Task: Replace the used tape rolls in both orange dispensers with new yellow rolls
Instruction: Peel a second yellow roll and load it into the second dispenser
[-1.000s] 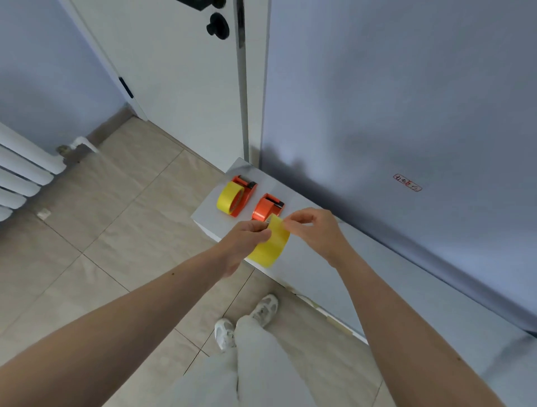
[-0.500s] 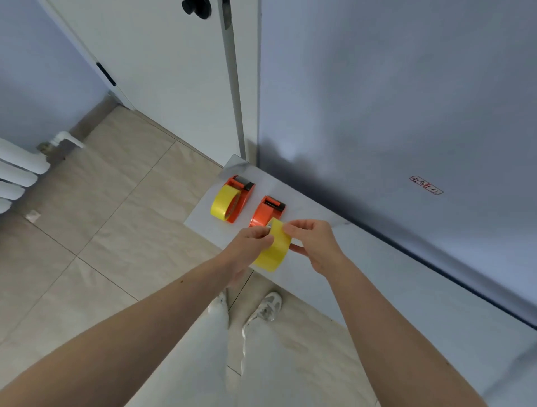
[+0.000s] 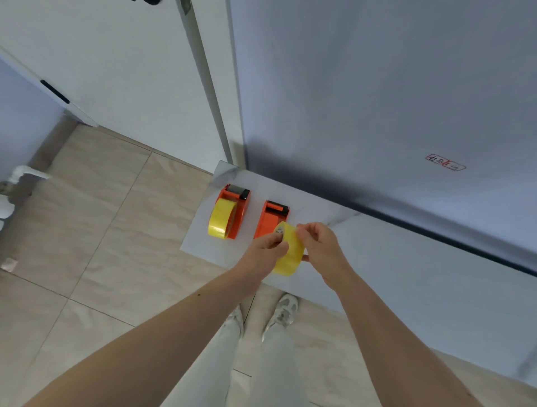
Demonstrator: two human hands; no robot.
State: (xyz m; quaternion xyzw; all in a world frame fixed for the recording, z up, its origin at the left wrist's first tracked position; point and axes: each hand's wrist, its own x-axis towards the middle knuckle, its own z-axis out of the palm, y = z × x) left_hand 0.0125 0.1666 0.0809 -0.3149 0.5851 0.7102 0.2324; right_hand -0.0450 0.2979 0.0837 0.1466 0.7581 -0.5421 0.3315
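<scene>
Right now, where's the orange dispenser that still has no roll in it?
In the head view, the empty dispenser sits on the white counter, right of the loaded dispenser, just beyond the yellow roll both hands hold.

The left hand (image 3: 266,249) covers one side of the yellow roll (image 3: 289,255), and the roll hides the near end of the right orange dispenser (image 3: 268,219). The red sticker (image 3: 445,162) on the wall is too small to read. The door handle (image 3: 145,1) is cut off at the top edge.
</scene>
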